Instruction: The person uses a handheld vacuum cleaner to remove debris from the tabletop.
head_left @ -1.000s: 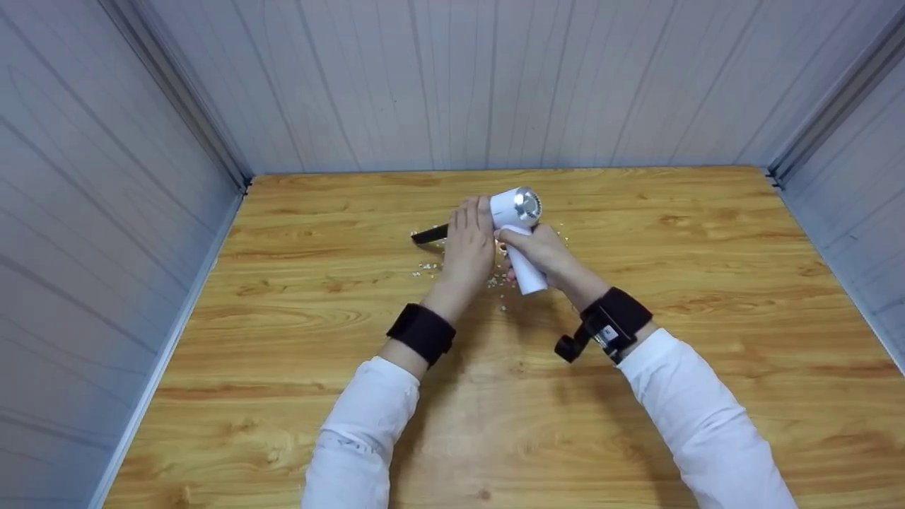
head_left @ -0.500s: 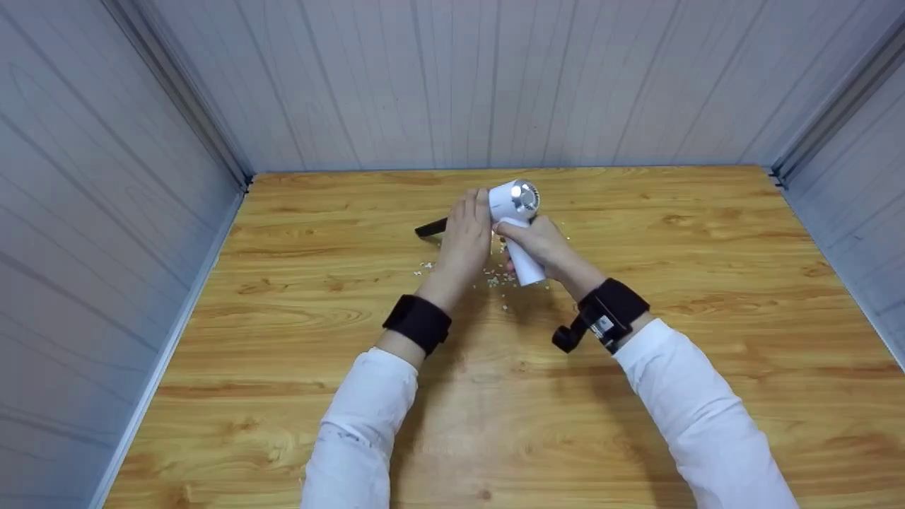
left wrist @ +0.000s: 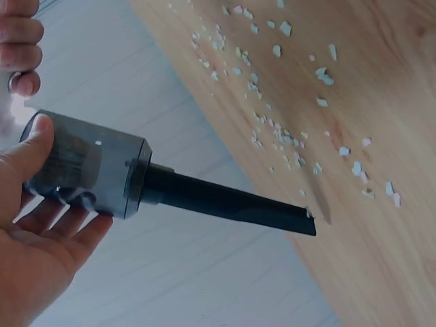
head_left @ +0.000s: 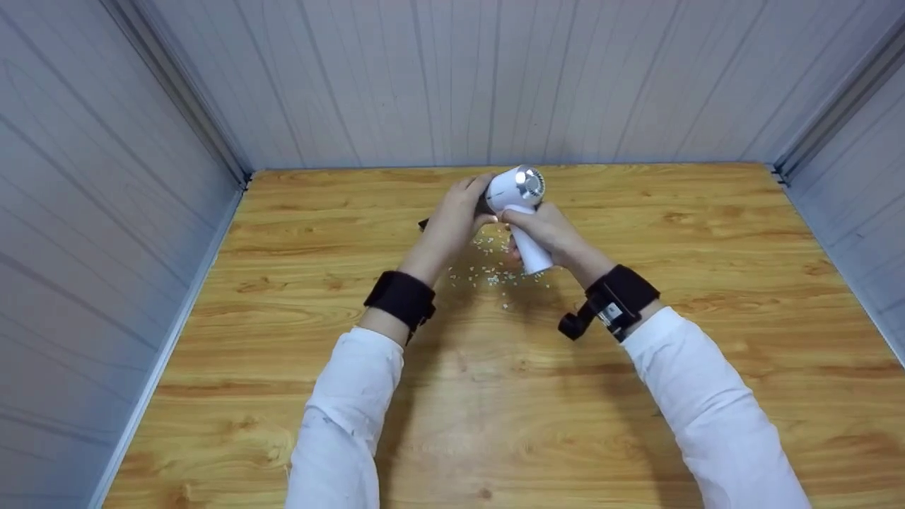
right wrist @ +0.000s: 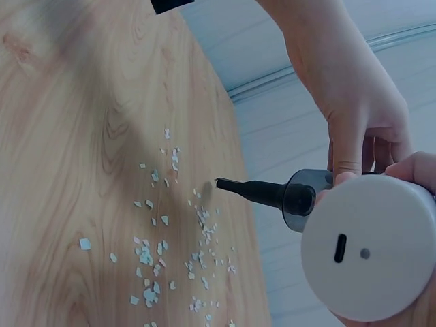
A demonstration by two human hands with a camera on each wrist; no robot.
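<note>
A small hand-held vacuum [head_left: 520, 187] with a white body, a silver end cap, a smoky dust cup [left wrist: 88, 167] and a black nozzle [left wrist: 225, 201] is held above the wooden table [head_left: 672, 226]. My right hand [head_left: 544, 230] grips its white handle. My left hand [head_left: 452, 215] holds the dust cup, thumb on top and fingers beneath [left wrist: 41, 231]. The nozzle tip [right wrist: 225, 184] hangs just above small pale paper scraps [head_left: 495, 272] scattered on the wood. The right wrist view shows the round white body [right wrist: 371, 252] close up.
Grey panelled walls [head_left: 452, 78] close the table in at the back and on both sides. The scraps [right wrist: 170, 259] lie in a loose patch near the table's far middle. Black wrist straps sit on both white sleeves.
The vacuum has risen and moved a little toward the back wall. My left hand has slid from beside the body onto the dust cup, uncovering more scraps.
</note>
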